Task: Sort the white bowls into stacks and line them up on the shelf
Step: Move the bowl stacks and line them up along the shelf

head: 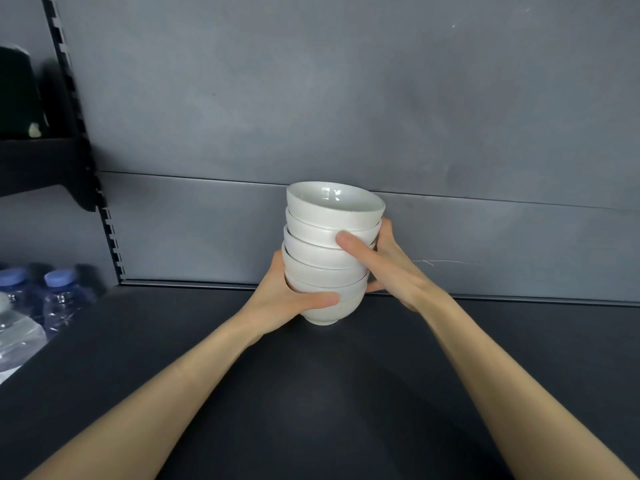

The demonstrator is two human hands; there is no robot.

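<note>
Your forearms (166, 386) reach across the dark shelf (311, 410) to the leaning stack of white bowls (322, 258) near its back. Your left hand (294, 299) has its fingers clamped low and your right hand (388, 265) higher. The bowls look glazed, heavy and breakable, so support the base.

A grey back panel (346, 98) fills the background, with a thin white scratch (436, 262) low on its right part. A slotted black rail (74, 98) runs down its left edge. A small black side shelf (38, 161) on the rail carries blurred dark objects (17, 91). At lower left stand clear water bottles (60, 296) with blue caps.
</note>
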